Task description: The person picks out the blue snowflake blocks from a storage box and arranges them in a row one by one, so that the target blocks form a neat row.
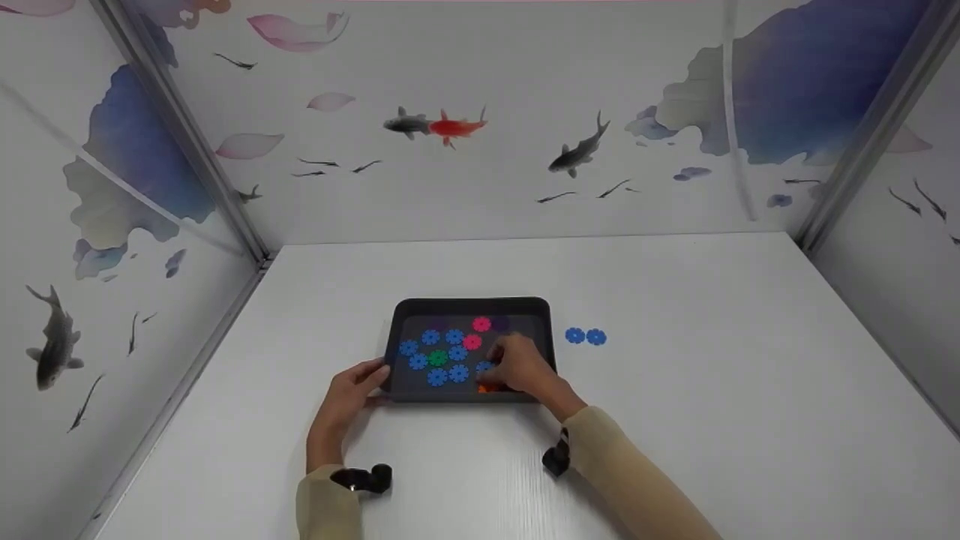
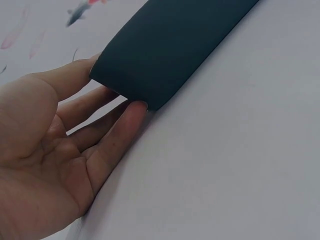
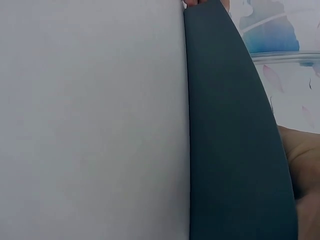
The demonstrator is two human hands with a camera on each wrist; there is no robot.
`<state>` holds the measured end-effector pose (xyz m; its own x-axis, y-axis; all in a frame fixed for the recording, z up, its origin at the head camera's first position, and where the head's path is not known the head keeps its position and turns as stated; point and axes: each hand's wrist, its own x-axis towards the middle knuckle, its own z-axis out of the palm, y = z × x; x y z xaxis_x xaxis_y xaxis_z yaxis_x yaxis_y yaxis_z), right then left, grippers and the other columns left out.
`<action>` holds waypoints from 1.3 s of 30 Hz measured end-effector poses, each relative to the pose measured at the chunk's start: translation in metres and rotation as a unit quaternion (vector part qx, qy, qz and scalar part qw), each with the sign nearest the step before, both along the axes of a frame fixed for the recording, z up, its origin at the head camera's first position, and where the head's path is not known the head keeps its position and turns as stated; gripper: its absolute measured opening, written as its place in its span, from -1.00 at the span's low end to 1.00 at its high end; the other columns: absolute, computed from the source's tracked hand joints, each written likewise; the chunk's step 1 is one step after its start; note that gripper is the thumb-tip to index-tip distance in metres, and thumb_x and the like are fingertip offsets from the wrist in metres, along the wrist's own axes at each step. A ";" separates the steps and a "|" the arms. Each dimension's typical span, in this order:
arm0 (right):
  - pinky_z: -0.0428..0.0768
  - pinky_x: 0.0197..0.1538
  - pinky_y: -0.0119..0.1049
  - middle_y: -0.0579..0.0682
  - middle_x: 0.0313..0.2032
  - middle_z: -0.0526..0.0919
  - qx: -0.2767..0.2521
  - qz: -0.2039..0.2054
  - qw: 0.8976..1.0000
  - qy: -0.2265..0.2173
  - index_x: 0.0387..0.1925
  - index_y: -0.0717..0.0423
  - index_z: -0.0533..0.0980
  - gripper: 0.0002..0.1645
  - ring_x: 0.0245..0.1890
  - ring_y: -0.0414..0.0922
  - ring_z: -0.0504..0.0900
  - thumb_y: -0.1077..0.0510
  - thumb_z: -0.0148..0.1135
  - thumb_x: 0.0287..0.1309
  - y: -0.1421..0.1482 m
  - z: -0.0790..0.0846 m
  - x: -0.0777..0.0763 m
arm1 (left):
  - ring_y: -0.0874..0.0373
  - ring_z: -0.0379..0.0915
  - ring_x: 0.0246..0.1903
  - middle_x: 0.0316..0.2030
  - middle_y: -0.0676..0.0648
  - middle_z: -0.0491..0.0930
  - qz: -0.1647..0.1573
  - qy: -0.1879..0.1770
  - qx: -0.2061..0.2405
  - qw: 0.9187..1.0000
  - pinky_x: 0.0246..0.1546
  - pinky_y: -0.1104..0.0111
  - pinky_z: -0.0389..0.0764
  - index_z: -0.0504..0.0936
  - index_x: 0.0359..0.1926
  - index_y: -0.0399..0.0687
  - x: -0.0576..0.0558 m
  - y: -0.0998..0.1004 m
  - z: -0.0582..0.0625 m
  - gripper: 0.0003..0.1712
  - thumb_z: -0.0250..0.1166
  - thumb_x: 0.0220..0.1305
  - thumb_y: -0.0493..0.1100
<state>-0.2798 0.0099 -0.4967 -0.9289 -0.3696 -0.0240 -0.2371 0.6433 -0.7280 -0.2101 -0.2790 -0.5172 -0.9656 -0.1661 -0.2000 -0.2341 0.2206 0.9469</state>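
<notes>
A black tray (image 1: pixel 465 397) sits on the white table, with several blue, pink, green, orange and purple snowflake building discs in it. My left hand (image 1: pixel 352 390) grips the tray's left end; in the left wrist view its thumb and fingers meet the dark corner. My right hand (image 1: pixel 521 366) reaches over the tray's right side, thumb and forefinger spaced apart around a blue disc (image 1: pixel 485 367). Orange pieces (image 1: pixel 489 388) show just below the thumb. I cannot tell whether the right fingers hold a disc. In the right wrist view, the tray wall hides most of that hand.
Two blue discs (image 1: pixel 586 336) lie side by side on the table (image 1: pixel 675 420), right of the tray. Panels printed with fish and petals (image 1: pixel 510 187) enclose the table at the back and both sides. A black wrist camera (image 1: pixel 366 478) sits on the left wrist.
</notes>
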 end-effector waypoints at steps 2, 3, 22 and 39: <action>0.72 -0.06 -0.18 0.07 -0.19 0.62 0.000 0.003 1.000 0.005 -0.21 0.19 0.66 -0.64 -0.19 -0.09 0.55 0.07 0.56 0.01 0.000 0.000 0.000 | -0.15 0.39 0.34 0.36 -0.29 0.42 0.000 -0.002 -0.001 1.000 0.21 0.11 0.62 0.42 0.38 -0.22 -0.001 -0.001 0.000 -0.37 0.24 0.43 0.00; 0.72 -0.06 -0.18 0.07 -0.20 0.63 0.000 0.004 1.000 0.007 -0.21 0.19 0.67 -0.65 -0.20 -0.09 0.57 0.08 0.56 0.02 -0.001 0.000 -0.001 | -0.15 0.38 0.34 0.37 -0.30 0.41 0.000 -0.002 -0.001 1.000 0.22 0.10 0.61 0.42 0.38 -0.22 -0.001 -0.001 -0.001 -0.37 0.24 0.43 0.01; 0.74 -0.08 -0.19 0.08 -0.20 0.67 -0.006 0.017 1.000 0.006 -0.16 0.20 0.66 -0.72 -0.25 -0.11 0.59 0.19 0.50 0.08 -0.001 0.000 -0.002 | -0.14 0.39 0.34 0.36 -0.29 0.42 -0.002 -0.004 0.000 1.000 0.19 0.13 0.63 0.43 0.38 -0.20 0.000 -0.001 0.001 -0.37 0.24 0.43 0.02; 0.71 0.00 -0.23 0.05 -0.13 0.55 -0.015 -0.033 0.999 0.028 -0.18 0.13 0.65 -0.69 -0.18 -0.08 0.54 0.11 0.52 0.05 0.017 0.020 -0.011 | -0.14 0.39 0.34 0.38 -0.27 0.41 -0.001 -0.009 -0.001 1.000 0.25 0.09 0.59 0.43 0.38 -0.17 0.000 -0.001 -0.002 -0.37 0.24 0.42 0.05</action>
<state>-0.2912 0.0274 -0.4766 -0.9510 -0.3067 0.0398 -0.2361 0.6369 -0.7339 -0.2106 -0.2799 -0.5196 -0.9623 -0.1651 -0.2163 -0.2501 0.2233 0.9421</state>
